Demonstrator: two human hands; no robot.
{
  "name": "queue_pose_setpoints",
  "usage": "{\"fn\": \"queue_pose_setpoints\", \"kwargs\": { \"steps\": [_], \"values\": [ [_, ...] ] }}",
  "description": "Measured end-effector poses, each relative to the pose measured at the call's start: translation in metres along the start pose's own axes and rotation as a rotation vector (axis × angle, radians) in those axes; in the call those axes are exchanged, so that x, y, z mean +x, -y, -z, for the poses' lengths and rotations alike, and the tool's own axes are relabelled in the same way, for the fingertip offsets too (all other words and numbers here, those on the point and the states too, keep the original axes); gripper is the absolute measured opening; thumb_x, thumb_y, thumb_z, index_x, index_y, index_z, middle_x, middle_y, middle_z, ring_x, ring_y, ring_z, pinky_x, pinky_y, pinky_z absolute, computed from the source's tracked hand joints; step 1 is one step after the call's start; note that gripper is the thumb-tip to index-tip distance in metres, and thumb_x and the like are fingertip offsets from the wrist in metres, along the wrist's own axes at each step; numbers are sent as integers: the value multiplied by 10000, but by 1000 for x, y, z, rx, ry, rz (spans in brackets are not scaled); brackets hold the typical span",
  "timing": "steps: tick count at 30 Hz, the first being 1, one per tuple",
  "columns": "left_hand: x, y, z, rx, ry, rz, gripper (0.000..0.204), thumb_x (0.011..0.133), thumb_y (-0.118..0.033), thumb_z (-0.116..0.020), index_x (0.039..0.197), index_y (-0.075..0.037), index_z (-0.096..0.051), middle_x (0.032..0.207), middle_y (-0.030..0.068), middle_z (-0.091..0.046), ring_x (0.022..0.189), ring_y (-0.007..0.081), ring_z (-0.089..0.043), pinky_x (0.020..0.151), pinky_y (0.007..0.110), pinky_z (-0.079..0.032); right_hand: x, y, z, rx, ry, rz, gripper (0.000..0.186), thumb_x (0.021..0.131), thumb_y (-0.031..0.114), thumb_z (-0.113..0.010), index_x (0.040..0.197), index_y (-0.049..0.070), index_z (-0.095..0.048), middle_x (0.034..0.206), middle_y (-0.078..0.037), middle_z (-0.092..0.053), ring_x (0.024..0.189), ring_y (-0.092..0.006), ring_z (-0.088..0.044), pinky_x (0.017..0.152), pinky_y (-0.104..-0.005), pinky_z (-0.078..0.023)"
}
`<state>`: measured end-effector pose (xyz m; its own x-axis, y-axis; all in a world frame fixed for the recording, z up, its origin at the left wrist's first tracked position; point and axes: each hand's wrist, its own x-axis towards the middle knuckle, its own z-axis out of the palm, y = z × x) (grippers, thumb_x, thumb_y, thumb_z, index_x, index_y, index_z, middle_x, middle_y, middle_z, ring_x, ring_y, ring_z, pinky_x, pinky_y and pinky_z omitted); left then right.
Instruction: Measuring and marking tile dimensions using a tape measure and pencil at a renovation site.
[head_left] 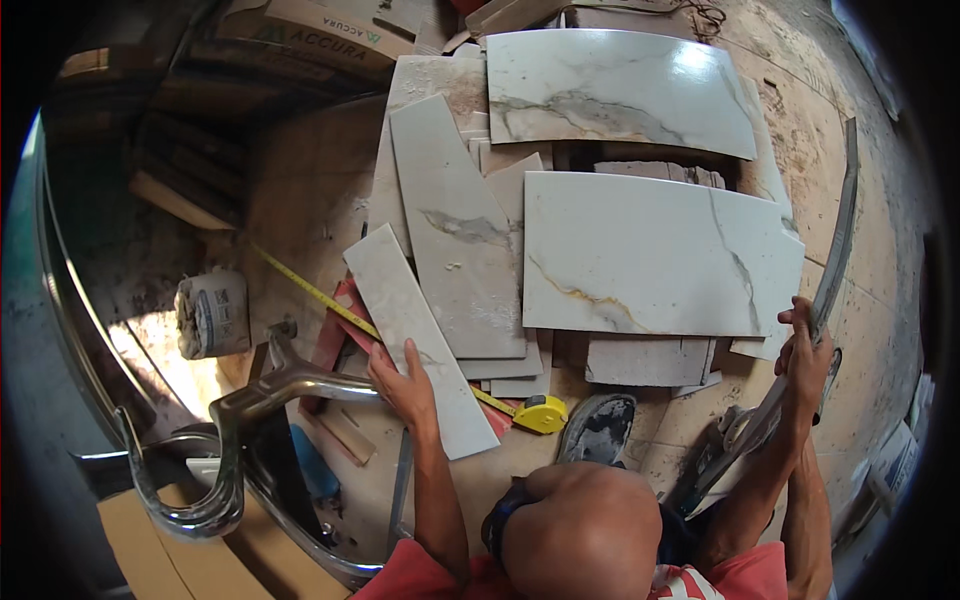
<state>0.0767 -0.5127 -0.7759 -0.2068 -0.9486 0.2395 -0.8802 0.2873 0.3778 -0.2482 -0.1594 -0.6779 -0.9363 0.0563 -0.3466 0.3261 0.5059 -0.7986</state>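
My left hand [403, 390] grips the left edge of a narrow pale tile strip [440, 372], its thumb lying on the top face. Beneath that strip runs the blade of a yellow tape measure [541, 414], whose case rests just beyond the strip's lower end. Off to the right, my right hand [803, 350] is closed around a long grey metal bar [838, 225], which looks curved in this view. The bar slants from the far right down toward my right side. A larger veined tile piece [460, 235] lies right beside the strip.
Two wide white marble-look tiles, a farther one [620, 85] and a nearer one [650, 255], lie on blocks. A chrome tubular frame [225, 430] stands at left, near a grey-white bag [213, 313]. Cardboard boxes [300, 45] fill the far left. A dark shoe [598, 425] is close to the tape.
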Motion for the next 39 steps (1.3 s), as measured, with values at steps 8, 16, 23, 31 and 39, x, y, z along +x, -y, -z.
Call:
{"fn": "queue_pose_setpoints", "kwargs": {
  "steps": [8,16,23,31,39],
  "values": [
    [-2,27,11,-75,-30,113,417,900,-256,-625,1178,39,-525,1120,211,-540,960,286,-572,874,391,-440,-60,15,-76,-5,369,-12,228,946,197,-578,1034,-11,-610,722,-7,-560,621,-59,-476,567,-233,-396],
    [42,14,14,-5,8,178,409,880,-288,-645,1080,53,-542,1006,168,-623,840,279,-629,765,384,-490,-95,6,-107,-193,580,149,220,889,157,-631,1011,-25,-611,693,-85,-590,637,-119,-510,606,-285,-445],
    [29,26,-5,74,211,316,498,865,-487,-630,864,11,-604,757,147,-639,707,283,-615,679,393,-483,-92,6,-104,-256,638,121,214,867,199,-644,984,20,-622,741,-207,-621,644,-325,-605,638,-358,-478],
    [28,30,-25,-301,366,170,511,912,-473,-560,879,35,-592,801,163,-628,677,270,-579,666,365,-480,-127,-13,-124,-137,770,115,237,856,288,-612,936,66,-594,777,-218,-639,771,-434,-610,672,-491,-483],
    [24,-12,46,-643,238,199,465,976,-417,-474,980,42,-549,877,165,-606,740,256,-576,724,349,-494,-134,-14,-108,-88,844,119,309,802,142,-619,1089,26,-614,982,-197,-648,888,-396,-611,767,-441,-487]
  ]
}}
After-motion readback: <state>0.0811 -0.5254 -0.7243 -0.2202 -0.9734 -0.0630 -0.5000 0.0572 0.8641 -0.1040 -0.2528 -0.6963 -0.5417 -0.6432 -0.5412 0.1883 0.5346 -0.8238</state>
